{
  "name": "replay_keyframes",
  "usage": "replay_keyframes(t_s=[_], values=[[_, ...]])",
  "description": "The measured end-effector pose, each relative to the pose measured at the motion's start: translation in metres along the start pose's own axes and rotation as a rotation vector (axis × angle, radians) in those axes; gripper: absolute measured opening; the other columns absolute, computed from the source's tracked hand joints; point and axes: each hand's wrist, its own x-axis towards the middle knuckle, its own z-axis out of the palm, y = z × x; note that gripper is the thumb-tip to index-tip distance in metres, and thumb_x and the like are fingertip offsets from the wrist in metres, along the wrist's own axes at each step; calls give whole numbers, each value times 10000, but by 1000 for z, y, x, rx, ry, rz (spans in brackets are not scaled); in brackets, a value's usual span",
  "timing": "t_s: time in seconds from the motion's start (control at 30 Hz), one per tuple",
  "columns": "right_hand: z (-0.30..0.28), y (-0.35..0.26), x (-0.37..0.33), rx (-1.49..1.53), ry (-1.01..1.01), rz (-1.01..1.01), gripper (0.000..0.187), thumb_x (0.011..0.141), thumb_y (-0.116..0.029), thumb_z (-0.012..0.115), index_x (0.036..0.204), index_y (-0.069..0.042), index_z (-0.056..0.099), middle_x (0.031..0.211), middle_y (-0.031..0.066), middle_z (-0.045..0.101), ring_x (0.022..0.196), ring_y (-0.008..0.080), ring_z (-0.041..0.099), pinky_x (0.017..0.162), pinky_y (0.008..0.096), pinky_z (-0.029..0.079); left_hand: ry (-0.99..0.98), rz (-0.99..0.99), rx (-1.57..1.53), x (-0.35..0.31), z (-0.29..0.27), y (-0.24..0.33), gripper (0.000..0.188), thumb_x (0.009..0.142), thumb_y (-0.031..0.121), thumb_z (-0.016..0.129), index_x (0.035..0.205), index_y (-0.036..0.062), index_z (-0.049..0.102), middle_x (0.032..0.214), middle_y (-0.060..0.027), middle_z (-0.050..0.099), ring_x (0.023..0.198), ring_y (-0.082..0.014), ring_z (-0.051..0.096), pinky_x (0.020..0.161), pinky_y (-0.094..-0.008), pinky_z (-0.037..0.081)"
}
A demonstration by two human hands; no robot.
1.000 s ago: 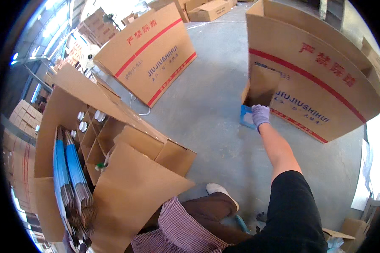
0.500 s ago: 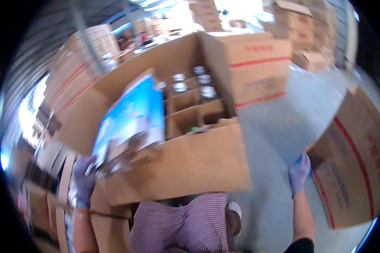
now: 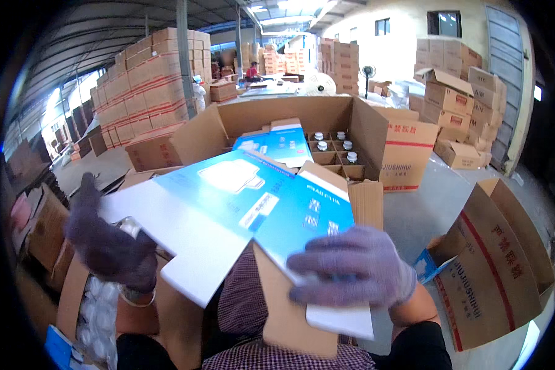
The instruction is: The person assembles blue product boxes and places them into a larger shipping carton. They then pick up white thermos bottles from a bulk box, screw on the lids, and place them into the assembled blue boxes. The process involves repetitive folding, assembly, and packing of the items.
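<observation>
A partly unfolded blue-and-white cardboard box [image 3: 228,191] lies slanted over my lap and the near edge of a large brown carton [image 3: 271,111]. My right hand [image 3: 354,265], in a grey-purple glove, grips its near right part, fingers across the blue panel. My left hand [image 3: 108,240], in a matching glove, is at the white left end with fingers apart. Whether it bears any of the box's weight is hard to see. Behind, more flat blue boxes [image 3: 277,145] rest in the carton, beside white-capped bottles [image 3: 351,157] standing in cardboard dividers.
An open brown carton [image 3: 493,265] stands on the floor at right, a blue piece [image 3: 427,266] at its side. Clear plastic-looking items [image 3: 98,308] fill a box at lower left. Stacked cartons [image 3: 145,86] rise at back left, others [image 3: 450,98] at right. People are far off.
My right hand has come from the right-hand carton onto the blue-and-white box, now spread before me. My left hand has left the stack of flat boxes. The view has tilted up.
</observation>
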Motion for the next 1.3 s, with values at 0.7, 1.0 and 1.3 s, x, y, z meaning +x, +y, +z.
replay_keyframes(t_s=[0.7, 1.0, 1.3], values=[[75, -41, -26, 825, 1155, 616, 951, 871, -835, 385, 1213, 46, 489, 1108, 125, 501, 1123, 306, 494, 1049, 456, 378, -409, -614, -1677, -34, 17, 86, 743, 780, 851, 532, 818, 113, 610, 949, -103, 700, 968, -252, 661, 1106, -466, 348], [48, -80, -4, 332, 246, 579, 783, 751, -544, 807, 1330, -71, 577, 1224, 223, 539, 1154, 317, 539, 943, 424, 463, -1120, -512, -911, 4, 27, 60, 457, 797, 367, 770, 1089, 52, 613, 780, -95, 678, 753, -257, 697, 707, -366, 522], [42, -55, 14, -147, -24, 524, 596, 724, -567, 777, 1142, -150, 696, 1144, 103, 674, 976, 293, 656, 918, 412, 482, -111, -1143, -1347, -47, 58, 88, 396, 887, 163, 632, 1254, 23, 579, 1135, -88, 623, 1010, -204, 617, 935, -334, 480]])
